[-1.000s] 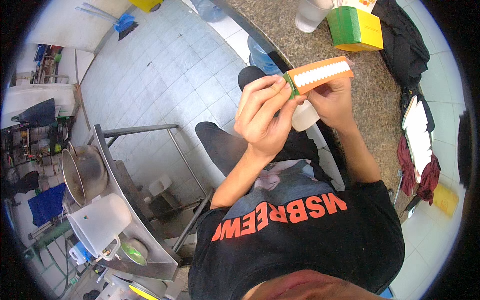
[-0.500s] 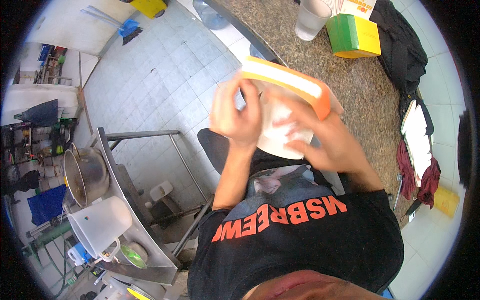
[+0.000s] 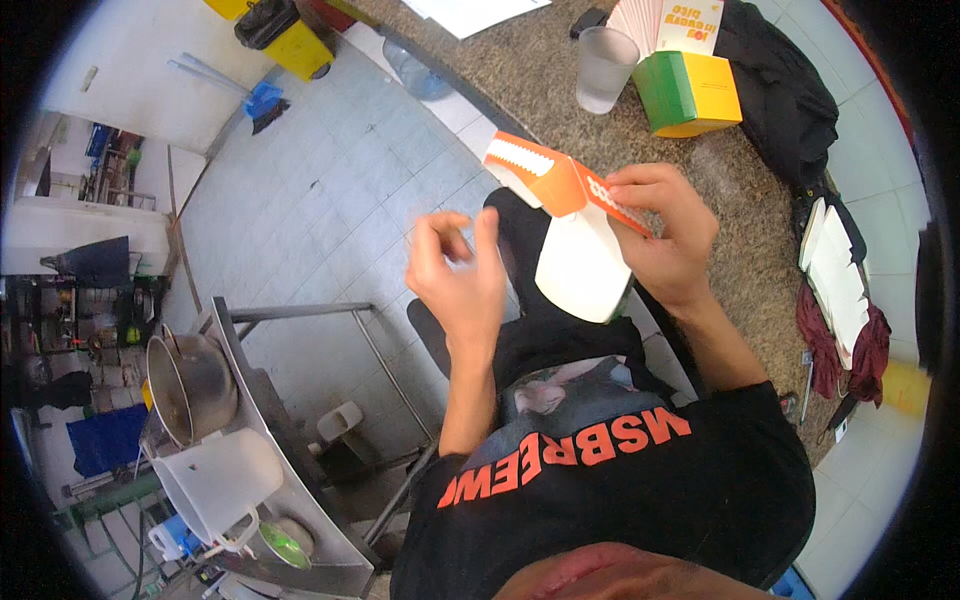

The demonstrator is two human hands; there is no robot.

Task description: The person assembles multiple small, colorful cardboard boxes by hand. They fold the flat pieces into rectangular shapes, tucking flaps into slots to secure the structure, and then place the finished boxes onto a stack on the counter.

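An orange and white cardboard food carton (image 3: 585, 265), half folded, is held up in front of my body. My right hand (image 3: 672, 235) pinches its orange side panel between thumb and fingers. White scalloped patterns run along the orange panels, and a plain white flap hangs down below. To the left of the carton is my left hand (image 3: 457, 270), apart from it. Its fingers are half curled and the thumb stands away from them, with nothing in between.
On the granite counter (image 3: 735, 220) stand a frosted plastic cup (image 3: 606, 70) and a green and yellow carton (image 3: 690, 90) beside fanned card pieces (image 3: 640, 25). Dark cloth (image 3: 780, 90) lies at the right. A metal table (image 3: 300, 500) at lower left carries a pot (image 3: 195, 390) and a white plastic jug (image 3: 225, 480).
My left hand has come off the carton and moved slightly down and left. The carton has turned, showing a folded orange corner, and my right hand now grips its side.
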